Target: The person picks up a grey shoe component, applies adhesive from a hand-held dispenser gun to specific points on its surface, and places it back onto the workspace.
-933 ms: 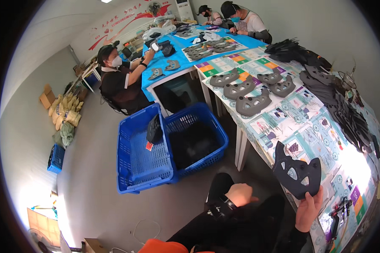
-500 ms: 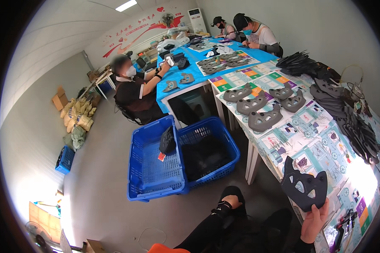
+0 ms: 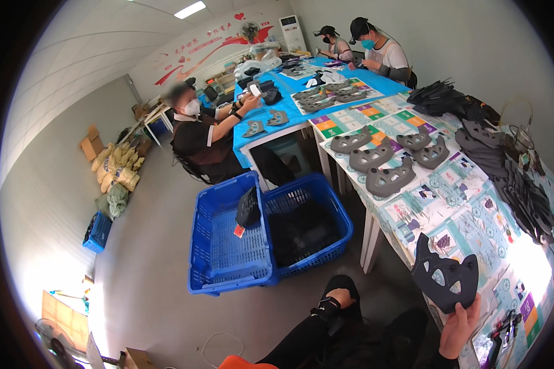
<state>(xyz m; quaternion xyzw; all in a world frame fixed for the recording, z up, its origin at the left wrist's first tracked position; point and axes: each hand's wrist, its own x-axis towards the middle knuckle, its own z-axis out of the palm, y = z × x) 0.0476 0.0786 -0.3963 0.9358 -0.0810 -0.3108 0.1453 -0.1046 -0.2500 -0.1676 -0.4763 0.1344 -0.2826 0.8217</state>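
My right hand (image 3: 460, 326), at the lower right, grips the bottom edge of a black moulded piece (image 3: 442, 289). The piece stands upright above the tabletop, has pointed upper corners, small openings and round dark studs, and faces me. At the lower middle, what looks like my left hand (image 3: 342, 298) shows as a small patch of skin beyond a black sleeve and wristband. It lies against a dark shape near my legs, and its fingers are hidden. Several similar dark grey pieces (image 3: 390, 179) lie flat on the patterned table beyond the held one.
Stacks of dark pieces (image 3: 523, 200) line the table's right side. A black-handled tool (image 3: 496, 341) lies by my right hand. Two blue crates (image 3: 198, 258) (image 3: 346, 237) stand left of the table. A seated person (image 3: 197, 138) handles a white item at the blue-covered table (image 3: 261, 138); two others work farther back.
The whole view has shifted slightly, with the table and crates a little lower and to the right. My right hand keeps its hold on the black piece.
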